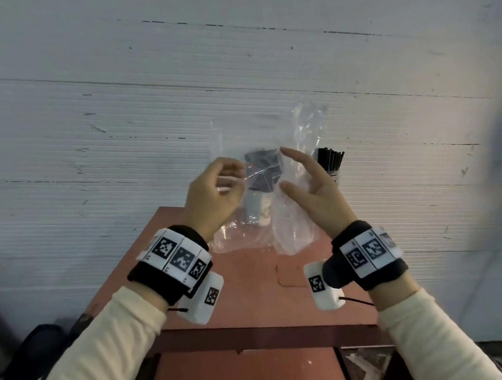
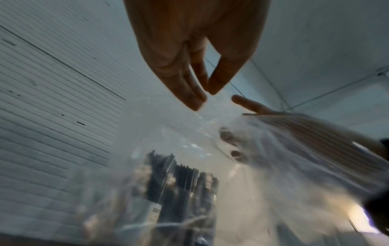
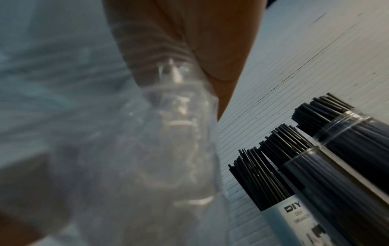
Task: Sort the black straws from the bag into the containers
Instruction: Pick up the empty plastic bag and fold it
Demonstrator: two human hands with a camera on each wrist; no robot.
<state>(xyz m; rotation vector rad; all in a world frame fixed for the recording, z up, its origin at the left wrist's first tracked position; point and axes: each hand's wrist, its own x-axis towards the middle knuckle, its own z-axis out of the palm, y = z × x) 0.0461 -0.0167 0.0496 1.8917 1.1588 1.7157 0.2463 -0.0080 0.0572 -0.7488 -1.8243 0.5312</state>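
I hold a clear plastic bag [image 1: 292, 216] up over the red table [image 1: 249, 284]. My left hand [image 1: 234, 179] pinches the bag's left edge between thumb and fingertips [image 2: 195, 99]. My right hand [image 1: 285, 168] is spread at the bag's right side, index and thumb straight. The film drapes over its thumb [image 3: 160, 41], and its other fingers show through the plastic in the left wrist view. Black straws [image 1: 330, 158] stand in round clear containers [image 3: 311, 168] just right of that hand. More straws [image 2: 181, 186] show through the bag. Whether any straws are inside the bag I cannot tell.
A white ribbed wall [image 1: 121, 109] rises right behind the table's far edge. The containers stand against it; one of them [image 3: 294, 214] carries a printed label. A dark object [image 1: 42, 349] lies on the floor at lower left, beside the table.
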